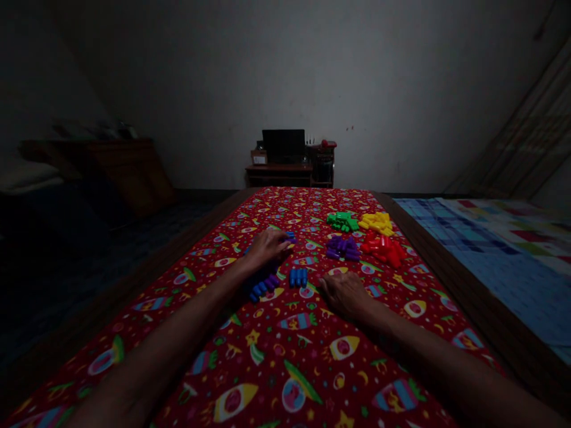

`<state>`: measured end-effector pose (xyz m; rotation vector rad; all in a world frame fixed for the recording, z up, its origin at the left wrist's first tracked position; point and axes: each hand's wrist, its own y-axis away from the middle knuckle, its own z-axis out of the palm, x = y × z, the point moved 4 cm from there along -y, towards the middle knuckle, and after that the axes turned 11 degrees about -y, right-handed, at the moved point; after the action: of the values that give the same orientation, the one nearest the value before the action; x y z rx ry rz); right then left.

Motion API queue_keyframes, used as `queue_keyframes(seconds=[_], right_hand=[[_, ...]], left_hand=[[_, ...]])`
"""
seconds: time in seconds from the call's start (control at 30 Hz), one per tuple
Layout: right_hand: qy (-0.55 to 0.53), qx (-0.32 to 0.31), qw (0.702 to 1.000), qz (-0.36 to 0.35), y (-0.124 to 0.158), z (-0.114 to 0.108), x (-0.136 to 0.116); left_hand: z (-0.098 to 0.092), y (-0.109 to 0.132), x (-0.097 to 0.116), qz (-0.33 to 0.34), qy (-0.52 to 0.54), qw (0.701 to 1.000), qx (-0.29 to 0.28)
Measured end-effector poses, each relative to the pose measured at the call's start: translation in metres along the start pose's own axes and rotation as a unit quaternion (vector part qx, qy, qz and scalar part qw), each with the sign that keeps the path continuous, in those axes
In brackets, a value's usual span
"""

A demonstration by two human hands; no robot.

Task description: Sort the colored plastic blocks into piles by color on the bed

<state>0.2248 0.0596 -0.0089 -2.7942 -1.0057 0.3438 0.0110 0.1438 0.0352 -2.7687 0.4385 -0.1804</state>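
My left hand [268, 246] is over the patterned red cloth, its fingers closed around small plastic pieces; blue and purple [291, 239] show at the fingertips. Below that wrist lies a mixed heap of blue and purple pieces [263, 287], partly hidden by my forearm. Several blue pieces [298, 277] stand side by side in a short row between my hands. To the right of the row, my right hand [345, 293] rests on the cloth with its fingers curled in and nothing visible in them.
Sorted piles lie toward the right edge: green pieces [342, 222], yellow pieces [376, 223], purple pieces [342, 248] and red pieces [383, 249]. The red cloth [321, 362] covers a long table. A desk with a monitor [284, 146] stands by the far wall.
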Motion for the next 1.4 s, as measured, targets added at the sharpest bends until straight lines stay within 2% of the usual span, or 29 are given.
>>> queue_keyframes(seconds=[0.13, 0.27, 0.37, 0.43, 0.53, 0.7, 0.77, 0.83, 0.93, 1.17, 1.4], right_hand=[[-0.001, 0.006, 1.000, 0.003, -0.001, 0.001, 0.000], [-0.006, 0.008, 1.000, -0.013, -0.002, 0.004, 0.001], [-0.003, 0.012, 1.000, -0.014, -0.001, 0.004, 0.002], [-0.004, 0.015, 1.000, -0.015, -0.001, 0.005, 0.002], [-0.010, 0.021, 1.000, -0.019, -0.001, 0.004, 0.001], [-0.014, 0.024, 0.999, -0.033, 0.000, 0.004, 0.001], [-0.011, 0.030, 0.999, -0.037, 0.000, 0.004, 0.001], [-0.013, 0.038, 0.999, -0.034, 0.001, 0.003, 0.001], [-0.017, 0.038, 0.999, -0.029, 0.001, 0.001, 0.000], [-0.025, 0.027, 0.999, -0.025, -0.001, 0.000, 0.000], [-0.027, 0.012, 0.999, -0.022, 0.000, 0.000, 0.000]], left_hand=[[0.016, -0.031, 0.032, -0.056, 0.107, 0.992, 0.033], [0.044, -0.055, 0.073, -0.101, 0.115, 0.988, 0.028], [0.055, -0.062, 0.094, -0.092, 0.097, 0.991, 0.022], [0.054, -0.063, 0.098, -0.074, 0.082, 0.994, 0.014], [0.044, -0.060, 0.083, -0.055, 0.053, 0.997, 0.008], [0.023, -0.047, 0.020, -0.045, -0.007, 0.999, 0.004], [0.022, -0.042, -0.004, -0.034, -0.025, 0.999, -0.024], [0.025, -0.038, -0.019, -0.021, -0.036, 0.998, -0.054], [0.030, -0.038, -0.025, -0.016, -0.053, 0.997, -0.060], [0.034, -0.049, -0.016, -0.022, -0.066, 0.995, -0.067], [0.018, -0.036, -0.047, -0.057, -0.073, 0.988, -0.120]])
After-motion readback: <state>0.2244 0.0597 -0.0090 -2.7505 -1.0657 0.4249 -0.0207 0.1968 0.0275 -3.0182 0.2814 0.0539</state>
